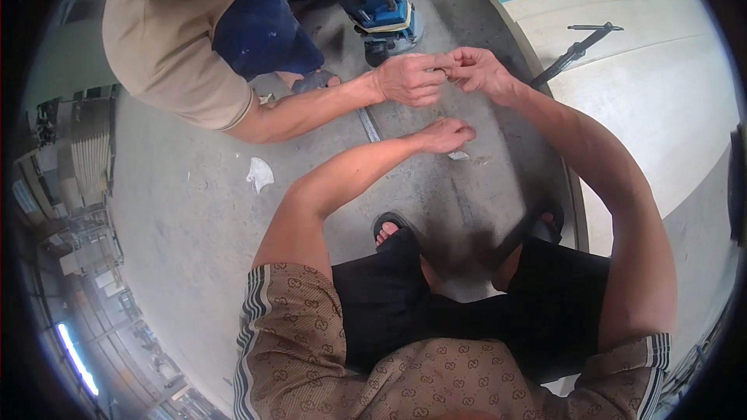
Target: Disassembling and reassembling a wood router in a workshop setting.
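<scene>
My right hand [480, 75] reaches forward with its thumb and fingers pinched. Its fingertips meet a co-worker's hand [412, 79], which comes in from the left. A tiny dark thing seems to be between the two sets of fingertips, mostly hidden by them. Lower and a little to the left, my left hand [445, 136] hangs over the floor with its fingers curled together. What it holds, if anything, is hidden. Below its fingertips a small white scrap [459, 155] lies on the floor.
A blue corded power tool [383, 12] stands beyond the hands, beside the crouching co-worker. A metal strip [368, 124] and a torn white piece [260, 175] lie on the grey floor. At right, a pale panel [654, 101] has a dark clamp-like tool [576, 53] at its edge.
</scene>
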Tool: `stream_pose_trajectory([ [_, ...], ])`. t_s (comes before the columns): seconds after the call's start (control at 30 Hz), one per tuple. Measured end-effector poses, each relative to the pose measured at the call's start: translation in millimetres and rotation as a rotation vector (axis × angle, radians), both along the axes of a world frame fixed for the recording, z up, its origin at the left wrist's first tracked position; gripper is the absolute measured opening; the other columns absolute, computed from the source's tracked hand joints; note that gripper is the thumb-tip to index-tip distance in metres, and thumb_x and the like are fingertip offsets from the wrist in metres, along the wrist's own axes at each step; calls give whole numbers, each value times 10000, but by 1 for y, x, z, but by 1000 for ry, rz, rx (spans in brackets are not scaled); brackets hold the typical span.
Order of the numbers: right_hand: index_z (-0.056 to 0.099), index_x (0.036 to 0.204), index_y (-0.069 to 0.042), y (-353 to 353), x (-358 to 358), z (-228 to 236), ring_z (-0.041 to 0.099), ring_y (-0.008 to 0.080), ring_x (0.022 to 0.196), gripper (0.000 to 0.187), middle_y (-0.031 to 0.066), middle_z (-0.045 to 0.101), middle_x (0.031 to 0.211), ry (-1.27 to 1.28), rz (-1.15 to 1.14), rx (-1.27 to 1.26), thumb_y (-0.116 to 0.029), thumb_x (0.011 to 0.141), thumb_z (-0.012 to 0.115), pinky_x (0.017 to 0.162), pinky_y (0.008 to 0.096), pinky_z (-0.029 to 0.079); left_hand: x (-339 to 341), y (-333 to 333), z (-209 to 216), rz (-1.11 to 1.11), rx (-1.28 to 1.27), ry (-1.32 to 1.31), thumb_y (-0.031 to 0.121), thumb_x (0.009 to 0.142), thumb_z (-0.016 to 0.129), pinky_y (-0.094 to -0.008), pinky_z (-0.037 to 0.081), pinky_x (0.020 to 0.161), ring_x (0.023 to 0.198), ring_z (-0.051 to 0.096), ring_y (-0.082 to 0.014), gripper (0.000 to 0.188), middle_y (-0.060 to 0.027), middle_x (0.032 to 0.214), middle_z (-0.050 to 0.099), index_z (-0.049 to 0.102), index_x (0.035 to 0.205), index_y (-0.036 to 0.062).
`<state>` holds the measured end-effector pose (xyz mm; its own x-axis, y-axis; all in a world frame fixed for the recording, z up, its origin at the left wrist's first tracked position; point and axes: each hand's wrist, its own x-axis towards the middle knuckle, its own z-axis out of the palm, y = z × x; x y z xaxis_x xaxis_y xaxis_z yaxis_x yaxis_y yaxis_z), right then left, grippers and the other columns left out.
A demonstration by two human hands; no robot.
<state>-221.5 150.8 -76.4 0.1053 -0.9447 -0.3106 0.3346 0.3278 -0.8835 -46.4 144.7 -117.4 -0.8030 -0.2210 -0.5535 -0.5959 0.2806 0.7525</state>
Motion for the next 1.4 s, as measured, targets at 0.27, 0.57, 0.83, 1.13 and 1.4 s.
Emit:
stream_pose_trajectory([
  [0.27, 538, 1000, -59, -14, 24, 28, 580, 99, 831, 224, 1, 607, 921, -149, -64, -63, -45, 797, 632, 688, 224, 468, 5, 3, 2, 48, -26, -72, 395, 801, 514, -363, 450, 849, 938, 608, -274, 399, -147, 921, 652, 637, 979, 60],
  [0.57, 569, 957, -76, 20, -2, -13, 632, 158, 831, 244, 60, 650, 852, 850, 815, -99, -141, 738, 653, 643, 327, 516, 10, -1, -12, -143, -169, 2, 361, 770, 559, -390, 486, 789, 890, 623, -313, 359, -142, 897, 661, 647, 950, 63],
  [0.83, 598, 950, -111, 48, -20, -37, 623, 288, 873, 320, 105, 645, 850, 1332, 1043, -205, -199, 651, 667, 747, 412, 499, 6, 1, -10, -182, -238, 51, 322, 774, 541, -416, 488, 726, 836, 627, -318, 290, -134, 836, 655, 624, 831, 50],
  [1.13, 598, 999, -130, 50, -21, -48, 600, 285, 957, 338, 102, 633, 943, 1388, 1043, -218, -193, 673, 665, 804, 424, 481, 5, 3, -14, -227, -263, 22, 291, 766, 534, -436, 486, 715, 838, 623, -321, 249, -131, 837, 652, 625, 836, 70],
  [1.4, 611, 1060, -136, 53, -21, -46, 619, 260, 961, 365, 83, 655, 953, 1445, 1086, -192, -131, 699, 664, 831, 404, 481, 4, 2, -18, -250, -267, -8, 255, 777, 514, -438, 485, 729, 848, 618, -329, 225, -137, 848, 652, 627, 848, 73],
])
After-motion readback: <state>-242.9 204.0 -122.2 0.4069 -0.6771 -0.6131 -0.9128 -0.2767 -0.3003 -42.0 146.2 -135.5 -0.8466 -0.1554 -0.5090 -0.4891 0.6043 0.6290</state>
